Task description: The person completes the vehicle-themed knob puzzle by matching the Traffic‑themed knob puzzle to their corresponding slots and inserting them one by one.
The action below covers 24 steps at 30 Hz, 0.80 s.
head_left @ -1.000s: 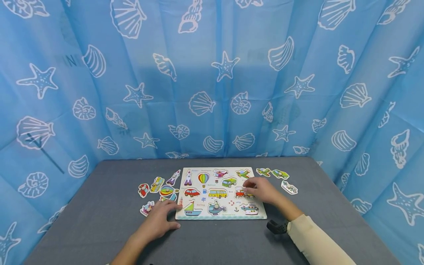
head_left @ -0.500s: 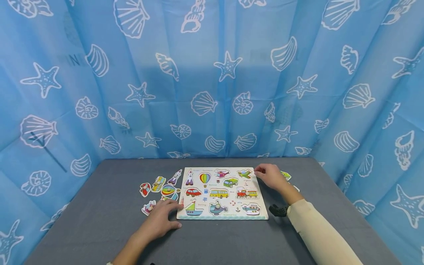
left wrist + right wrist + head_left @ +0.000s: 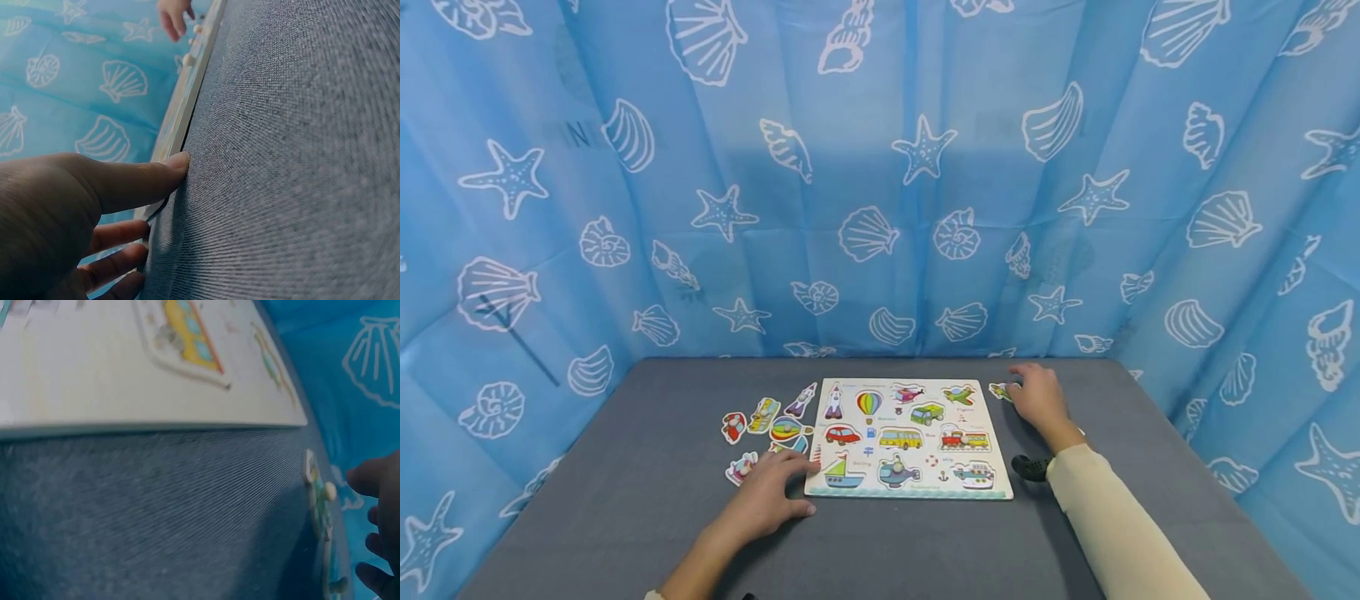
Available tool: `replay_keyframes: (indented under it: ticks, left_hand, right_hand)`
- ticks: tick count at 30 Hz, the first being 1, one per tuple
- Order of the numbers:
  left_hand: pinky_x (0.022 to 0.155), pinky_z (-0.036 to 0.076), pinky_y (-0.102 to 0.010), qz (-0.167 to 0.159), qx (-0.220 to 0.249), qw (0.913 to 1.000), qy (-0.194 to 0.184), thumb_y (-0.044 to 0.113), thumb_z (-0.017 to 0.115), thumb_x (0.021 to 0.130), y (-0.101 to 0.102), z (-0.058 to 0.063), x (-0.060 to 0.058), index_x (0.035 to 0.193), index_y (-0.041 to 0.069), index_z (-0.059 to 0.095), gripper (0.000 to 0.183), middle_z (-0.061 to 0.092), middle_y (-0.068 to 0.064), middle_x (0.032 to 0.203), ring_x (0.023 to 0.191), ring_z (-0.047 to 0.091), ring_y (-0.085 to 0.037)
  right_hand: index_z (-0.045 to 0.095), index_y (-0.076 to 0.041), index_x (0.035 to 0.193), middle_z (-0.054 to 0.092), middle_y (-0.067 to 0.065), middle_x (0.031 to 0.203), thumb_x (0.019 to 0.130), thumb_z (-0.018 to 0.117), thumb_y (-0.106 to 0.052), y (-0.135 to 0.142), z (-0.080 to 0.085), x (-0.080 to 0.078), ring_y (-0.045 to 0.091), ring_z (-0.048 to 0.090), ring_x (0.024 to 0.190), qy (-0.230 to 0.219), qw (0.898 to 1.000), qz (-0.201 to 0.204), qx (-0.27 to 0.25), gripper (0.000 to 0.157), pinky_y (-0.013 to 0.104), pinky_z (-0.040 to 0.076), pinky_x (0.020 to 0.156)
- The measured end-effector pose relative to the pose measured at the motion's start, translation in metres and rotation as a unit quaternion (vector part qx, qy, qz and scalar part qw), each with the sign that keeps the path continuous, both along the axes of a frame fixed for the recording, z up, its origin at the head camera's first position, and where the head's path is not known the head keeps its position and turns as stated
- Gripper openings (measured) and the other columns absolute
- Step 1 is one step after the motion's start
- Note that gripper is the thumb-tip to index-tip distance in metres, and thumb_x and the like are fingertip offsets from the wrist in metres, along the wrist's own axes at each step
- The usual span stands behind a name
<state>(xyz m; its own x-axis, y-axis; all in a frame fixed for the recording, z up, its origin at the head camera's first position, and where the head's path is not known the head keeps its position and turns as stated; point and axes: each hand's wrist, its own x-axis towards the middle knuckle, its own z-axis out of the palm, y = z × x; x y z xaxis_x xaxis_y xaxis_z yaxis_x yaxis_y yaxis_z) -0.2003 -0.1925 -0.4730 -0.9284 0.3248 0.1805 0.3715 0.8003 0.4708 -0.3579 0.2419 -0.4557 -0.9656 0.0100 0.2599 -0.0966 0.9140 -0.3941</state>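
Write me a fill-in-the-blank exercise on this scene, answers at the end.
1. The left hand is at the near ____ corner of the puzzle board.
2. The right hand is over the table, off the board's ____ side.
3. The bus pictured on the board is mainly coloured ____.
4. The blue curtain behind the table shows shells and starfish printed in ____.

Missing words: left; right; yellow; white.
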Motion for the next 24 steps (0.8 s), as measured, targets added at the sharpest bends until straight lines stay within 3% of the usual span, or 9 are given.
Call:
replay_keyframes:
  ticks: [7, 14, 24]
  left_hand:
    - [0.091, 0.041, -0.053, -0.001, -0.002, 0.9999, 0.013, 0.025, 0.088, 0.066, 0.0, -0.001, -0.001, 0.112, 0.017, 0.071, 0.05, 0.061, 0.0, 0.113, 0.11, 0.052, -0.03]
    - [0.09, 0.041, -0.053, -0.001, -0.003, 1.0, 0.005, 0.026, 0.088, 0.067, -0.001, -0.002, -0.001, 0.112, 0.018, 0.071, 0.049, 0.061, 0.001, 0.112, 0.11, 0.052, -0.029]
    - [0.092, 0.041, -0.053, 0.004, -0.005, 1.0, -0.003, 0.027, 0.087, 0.068, -0.001, -0.002, -0.002, 0.114, 0.018, 0.071, 0.05, 0.06, 0.001, 0.114, 0.111, 0.051, -0.029]
  right_hand:
    - [0.06, 0.003, 0.125, 0.052, 0.026, 0.132, 0.092, 0.062, -0.018, 0.003, -0.006, 0.002, 0.05, 0.043, 0.12, -0.003, 1.0, -0.007, 0.018, 0.04, 0.063, 0.034, 0.093]
    - [0.069, 0.0, 0.107, 0.06, 0.025, 0.12, 0.09, 0.067, -0.018, 0.003, -0.014, 0.001, 0.049, 0.046, 0.115, -0.017, 0.999, -0.002, 0.033, 0.025, 0.063, 0.035, 0.087]
    - [0.071, -0.002, 0.102, 0.063, 0.023, 0.113, 0.089, 0.068, -0.015, 0.0, -0.014, -0.002, 0.047, 0.048, 0.11, -0.007, 0.999, -0.001, 0.04, 0.018, 0.06, 0.036, 0.085]
